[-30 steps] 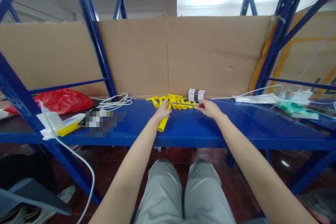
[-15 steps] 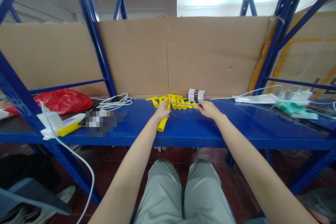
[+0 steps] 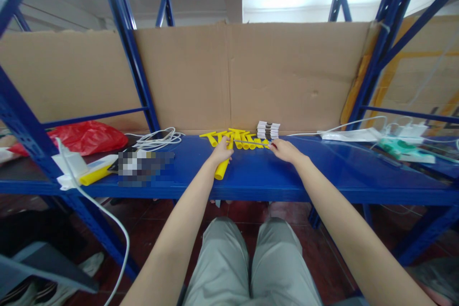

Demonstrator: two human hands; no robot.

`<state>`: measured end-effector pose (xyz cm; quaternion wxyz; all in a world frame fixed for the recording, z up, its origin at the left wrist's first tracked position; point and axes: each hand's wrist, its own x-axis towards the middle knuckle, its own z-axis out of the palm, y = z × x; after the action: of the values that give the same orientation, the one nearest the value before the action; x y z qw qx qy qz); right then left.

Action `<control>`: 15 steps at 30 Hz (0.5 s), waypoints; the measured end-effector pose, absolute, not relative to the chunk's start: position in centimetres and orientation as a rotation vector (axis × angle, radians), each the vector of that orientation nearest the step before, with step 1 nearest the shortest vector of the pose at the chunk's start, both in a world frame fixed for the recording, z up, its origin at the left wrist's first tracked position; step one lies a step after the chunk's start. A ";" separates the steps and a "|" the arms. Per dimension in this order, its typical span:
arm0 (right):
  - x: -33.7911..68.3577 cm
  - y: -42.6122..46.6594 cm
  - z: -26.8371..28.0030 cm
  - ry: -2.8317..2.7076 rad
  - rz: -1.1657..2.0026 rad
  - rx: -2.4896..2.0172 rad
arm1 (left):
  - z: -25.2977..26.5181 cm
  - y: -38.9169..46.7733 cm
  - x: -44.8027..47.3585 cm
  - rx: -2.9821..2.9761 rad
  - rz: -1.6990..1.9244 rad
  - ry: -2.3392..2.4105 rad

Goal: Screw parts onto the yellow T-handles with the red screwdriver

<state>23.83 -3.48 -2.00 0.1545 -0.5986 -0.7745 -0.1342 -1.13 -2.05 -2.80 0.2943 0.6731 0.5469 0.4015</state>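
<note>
My left hand (image 3: 221,152) is wrapped round a yellow T-shaped tube (image 3: 223,169), its round end pointing toward me over the blue shelf. A thin, straight greyish strip or rod (image 3: 253,142) runs level from this tube to my right hand (image 3: 284,149). The fingers of my right hand are pinched on its far end; a small dark red spot shows at the fingertips. Just behind the hands, several more yellow T-shaped tubes (image 3: 245,138) lie side by side. A stack of white folded pieces with dark bands (image 3: 268,130) stands behind my right hand.
The blue shelf (image 3: 265,177) has a cardboard sheet (image 3: 287,76) along its back. Coiled white cable (image 3: 159,139), a red plastic bag (image 3: 86,137) and a white plug block (image 3: 71,166) are at left. A green-and-white packet (image 3: 405,150) lies at right.
</note>
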 end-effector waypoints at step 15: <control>23.5 -4.0 -1.9 -2.194 -0.437 -1.812 | -2.8 -1.9 -1.2 1.810 1.032 1.481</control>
<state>23.53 -4.02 -1.87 0.1310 -0.6240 -0.7555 -0.1504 -1.21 -1.95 -2.82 0.2883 0.6780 0.5547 0.3865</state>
